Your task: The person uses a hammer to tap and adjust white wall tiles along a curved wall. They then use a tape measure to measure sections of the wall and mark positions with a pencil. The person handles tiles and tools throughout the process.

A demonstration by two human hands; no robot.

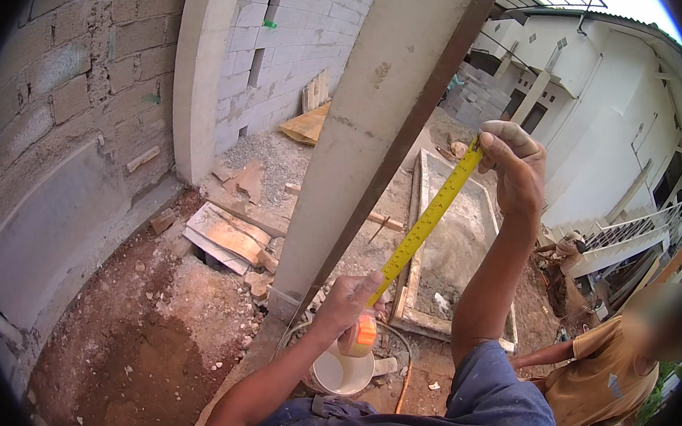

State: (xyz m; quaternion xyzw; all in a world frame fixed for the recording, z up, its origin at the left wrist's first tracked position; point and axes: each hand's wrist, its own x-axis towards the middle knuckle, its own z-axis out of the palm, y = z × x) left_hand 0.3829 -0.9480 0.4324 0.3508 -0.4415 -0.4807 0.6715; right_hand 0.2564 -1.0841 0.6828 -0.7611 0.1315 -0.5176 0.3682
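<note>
A yellow tape measure blade point(431, 220) stretches slantwise between my two hands, in front of a grey concrete column point(358, 123) with a brown edge. My right hand point(515, 161), raised, pinches the blade's upper end between thumb and fingers. Lower down, my left hand point(343, 302) is closed on the tape where it leaves its orange case point(359, 336). The case shows just under the left hand's fingers, and part of it is hidden. Whether the blade touches the column, I cannot tell.
Below the case stands a whitish bucket point(341, 371) with a hose around it. Behind the column lies a framed concrete slab point(460, 244). A person in a tan shirt point(609, 360) is close on my right. Boards point(226, 234) and rubble lie left of the column, near a block wall point(66, 82).
</note>
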